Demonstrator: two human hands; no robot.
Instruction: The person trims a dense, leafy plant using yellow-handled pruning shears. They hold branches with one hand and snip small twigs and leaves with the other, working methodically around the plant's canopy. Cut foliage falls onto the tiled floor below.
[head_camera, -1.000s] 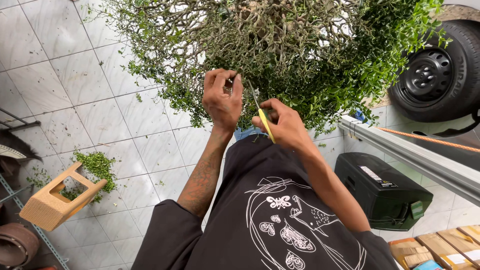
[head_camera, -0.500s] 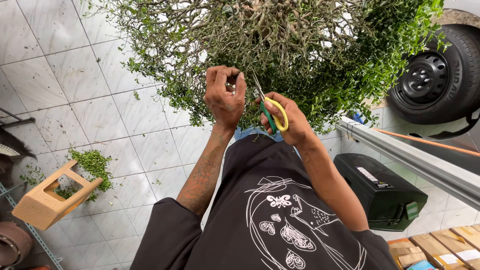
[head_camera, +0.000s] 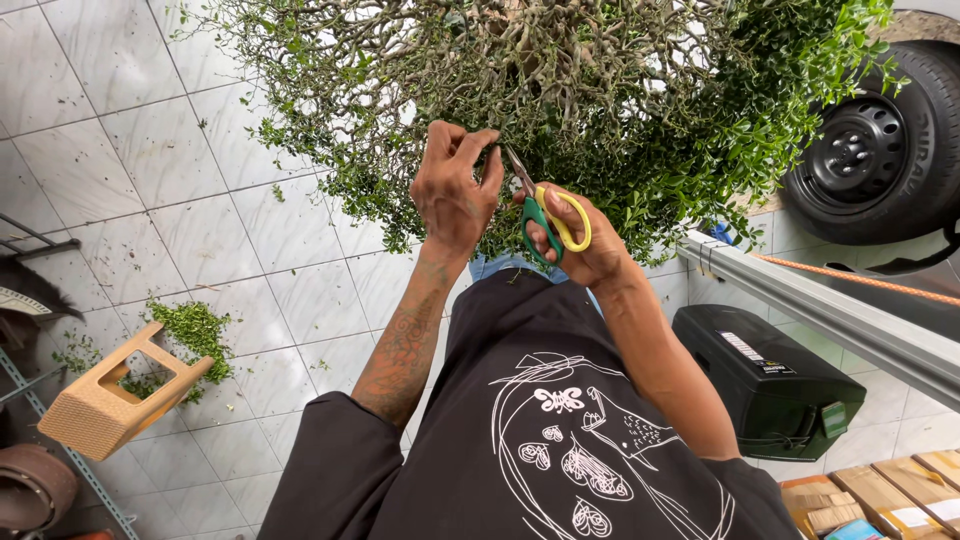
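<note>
A person trims a dense small-leaved shrub (head_camera: 560, 110) with yellow-and-green-handled scissors (head_camera: 545, 215) over a tiled floor (head_camera: 130, 170).

The left hand (head_camera: 455, 185) is closed in a pinch on a thin twig at the shrub's lower edge, fingers pressed together; the right hand (head_camera: 585, 240) is curled through the scissor handles, the blades pointing up at the twig just beside the left fingertips. On the floor to the left, a tan plastic stool (head_camera: 105, 395) lies tipped beside a heap of green clippings (head_camera: 190, 330). To the right sits a closed black case (head_camera: 765, 385); whatever it holds is hidden. Cardboard boxes (head_camera: 880, 495) show at the lower right, a car wheel (head_camera: 880, 150) above them.
</note>
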